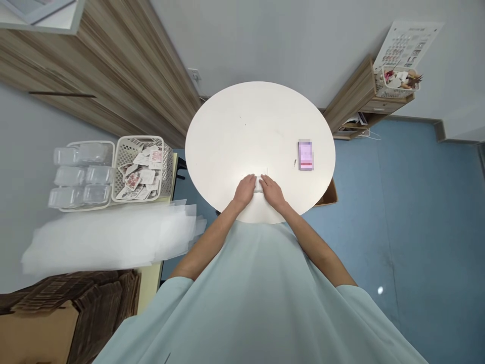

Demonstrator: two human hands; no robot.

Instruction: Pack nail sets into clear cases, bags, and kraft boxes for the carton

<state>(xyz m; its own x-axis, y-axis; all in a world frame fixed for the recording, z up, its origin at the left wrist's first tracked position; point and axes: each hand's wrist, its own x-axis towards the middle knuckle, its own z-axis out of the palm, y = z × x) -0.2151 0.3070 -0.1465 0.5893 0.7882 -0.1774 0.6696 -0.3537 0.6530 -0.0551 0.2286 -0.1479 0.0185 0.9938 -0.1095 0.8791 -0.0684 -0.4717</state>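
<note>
Near the front edge of the white oval table (259, 121), a small whitish rectangular object (258, 185) lies between my two hands; its exact kind is hard to make out. My left hand (245, 189) has its fingers closed on the object's left side. On the other side, my right hand (272, 192) grips it with bent fingers. Both hands rest at the tabletop, and their fingers cover much of the object. Further right on the table is a pink and purple phone-like rectangle (305, 155), blurred out.
To the left, a white basket of printed cards (166, 167) stands beside clear plastic boxes (70, 176) in another basket. Nearer are a stack of translucent bags (109, 237) and folded cardboard (94, 313). A wooden cabinet (350, 96) stands right of the table.
</note>
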